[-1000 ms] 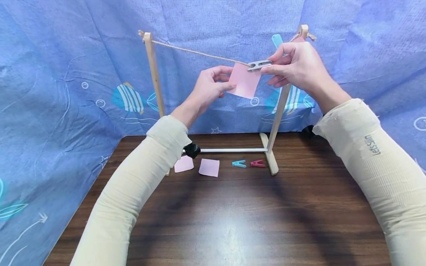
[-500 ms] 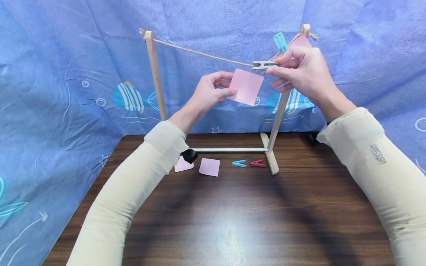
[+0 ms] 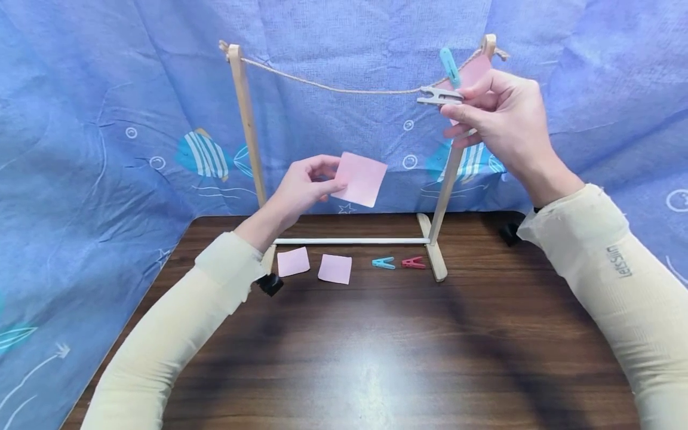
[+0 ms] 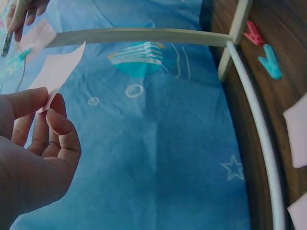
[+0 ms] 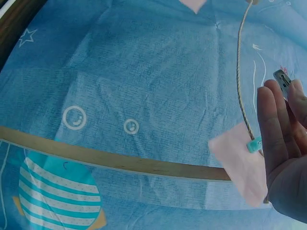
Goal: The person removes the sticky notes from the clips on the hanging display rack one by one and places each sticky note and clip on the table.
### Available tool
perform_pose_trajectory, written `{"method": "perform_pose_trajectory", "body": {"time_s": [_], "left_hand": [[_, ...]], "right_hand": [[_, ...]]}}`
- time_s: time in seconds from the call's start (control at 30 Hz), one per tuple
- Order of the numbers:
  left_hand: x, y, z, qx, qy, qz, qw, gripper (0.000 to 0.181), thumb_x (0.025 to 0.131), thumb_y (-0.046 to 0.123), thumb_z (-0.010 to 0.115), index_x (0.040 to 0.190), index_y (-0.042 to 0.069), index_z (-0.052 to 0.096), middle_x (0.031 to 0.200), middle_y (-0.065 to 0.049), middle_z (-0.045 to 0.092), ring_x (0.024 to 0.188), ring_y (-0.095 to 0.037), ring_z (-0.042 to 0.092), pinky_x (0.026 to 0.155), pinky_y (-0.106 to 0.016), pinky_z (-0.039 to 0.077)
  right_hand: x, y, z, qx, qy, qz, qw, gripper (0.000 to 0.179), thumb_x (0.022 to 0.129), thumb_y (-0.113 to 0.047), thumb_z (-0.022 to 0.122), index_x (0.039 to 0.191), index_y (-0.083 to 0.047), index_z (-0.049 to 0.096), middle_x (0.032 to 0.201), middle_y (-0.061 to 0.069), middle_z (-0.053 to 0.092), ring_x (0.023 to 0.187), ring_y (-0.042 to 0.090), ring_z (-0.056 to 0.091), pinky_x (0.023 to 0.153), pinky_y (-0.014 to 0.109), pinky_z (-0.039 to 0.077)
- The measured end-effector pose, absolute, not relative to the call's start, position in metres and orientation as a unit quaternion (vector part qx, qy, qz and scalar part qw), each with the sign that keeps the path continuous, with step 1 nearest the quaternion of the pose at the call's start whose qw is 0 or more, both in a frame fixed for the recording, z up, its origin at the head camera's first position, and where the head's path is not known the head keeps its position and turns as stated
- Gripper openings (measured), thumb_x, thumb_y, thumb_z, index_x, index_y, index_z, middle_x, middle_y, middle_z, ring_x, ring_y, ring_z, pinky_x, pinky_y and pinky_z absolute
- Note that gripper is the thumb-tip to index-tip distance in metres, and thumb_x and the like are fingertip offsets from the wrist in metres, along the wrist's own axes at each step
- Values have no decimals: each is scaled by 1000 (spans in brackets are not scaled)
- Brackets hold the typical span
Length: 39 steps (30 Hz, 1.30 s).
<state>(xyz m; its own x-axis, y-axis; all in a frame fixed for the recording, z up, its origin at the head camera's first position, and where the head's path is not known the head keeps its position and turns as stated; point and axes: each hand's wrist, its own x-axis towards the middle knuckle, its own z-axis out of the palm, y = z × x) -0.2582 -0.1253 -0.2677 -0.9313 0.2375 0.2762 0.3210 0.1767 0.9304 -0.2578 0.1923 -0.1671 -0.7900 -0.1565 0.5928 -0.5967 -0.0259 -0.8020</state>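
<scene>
My left hand [image 3: 303, 188] pinches a square pink paper note [image 3: 361, 179] by its left edge, below the rope and apart from it. In the left wrist view the note [image 4: 60, 69] bends slightly above thumb and fingers. My right hand [image 3: 505, 119] holds a grey clothespin [image 3: 438, 96] by its handle end, at the level of the rope [image 3: 333, 89]. In the right wrist view the grey clothespin [image 5: 282, 79] pokes out past the fingertips. Behind this hand a blue clothespin [image 3: 450, 67] clips another pink note [image 3: 473, 71] to the rope, partly hidden.
The rope spans two wooden posts [image 3: 247, 119] joined low down by a white bar [image 3: 355, 241]. On the brown table [image 3: 365, 346] lie two pink notes [image 3: 335, 269], a blue clothespin [image 3: 383, 263] and a red clothespin [image 3: 413, 263]. A blue patterned cloth [image 3: 344, 36] hangs behind.
The grey clothespin has come off the rope and note, moving right with my right hand. My left hand has carried the note down and left. The rope now sags in a smooth curve.
</scene>
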Motion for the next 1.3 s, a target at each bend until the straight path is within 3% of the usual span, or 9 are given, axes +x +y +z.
{"method": "perform_pose_trajectory", "body": {"time_s": [0.17, 0.43, 0.57, 0.8, 0.97, 1.13, 1.3], "left_hand": [[-250, -156, -298, -164, -773, -612, 12, 42, 91, 8, 76, 131, 4, 64, 110, -9, 70, 86, -16, 66, 68, -28, 54], [-232, -199, -343, -130, -745, -654, -21, 46, 92, 3, 74, 135, -2, 57, 100, -3, 72, 81, -12, 68, 69, -28, 58], [-223, -213, -362, -113, -740, -661, -52, 55, 92, 1, 73, 140, -4, 47, 100, -3, 71, 82, -12, 68, 70, -28, 60], [-207, -222, -407, -88, -734, -664, -109, 62, 90, 1, 76, 142, -5, 42, 100, -9, 67, 78, -18, 69, 74, -40, 62], [-195, -226, -431, -77, -730, -663, -145, 63, 89, 1, 77, 139, -7, 41, 98, -10, 67, 78, -19, 69, 73, -40, 62], [-191, -232, -444, -75, -733, -660, -144, 63, 89, 1, 76, 140, -9, 40, 100, -10, 67, 81, -18, 68, 74, -41, 62], [-195, -241, -451, -58, -728, -668, -142, 65, 90, 0, 76, 142, -9, 39, 103, -10, 67, 82, -16, 68, 75, -39, 62]], "right_hand": [[-253, 201, -182, 273, -707, 630, 167, 20, 83, 0, 82, 92, 8, 67, 83, 12, 76, 62, 20, 73, 53, 36, 57], [-243, 222, -223, 262, -783, 542, 158, 22, 87, -3, 80, 103, 6, 68, 86, 6, 77, 65, 22, 74, 52, 38, 58], [-239, 226, -259, 251, -817, 509, 104, 26, 87, -11, 82, 108, 1, 70, 93, 8, 77, 70, 30, 74, 57, 40, 60], [-229, 231, -319, 248, -843, 475, 41, 28, 86, -12, 83, 108, -4, 67, 97, 12, 75, 71, 24, 74, 54, 38, 60], [-225, 237, -348, 249, -837, 486, -14, 31, 88, -12, 81, 111, -3, 62, 95, 12, 73, 66, 27, 72, 51, 41, 59], [-228, 239, -369, 232, -836, 494, -67, 38, 89, -14, 81, 118, -4, 59, 97, 12, 72, 67, 29, 72, 50, 47, 59], [-236, 240, -389, 218, -831, 497, -119, 42, 90, -16, 79, 123, -3, 56, 100, 13, 70, 76, 43, 71, 52, 50, 59]]}}
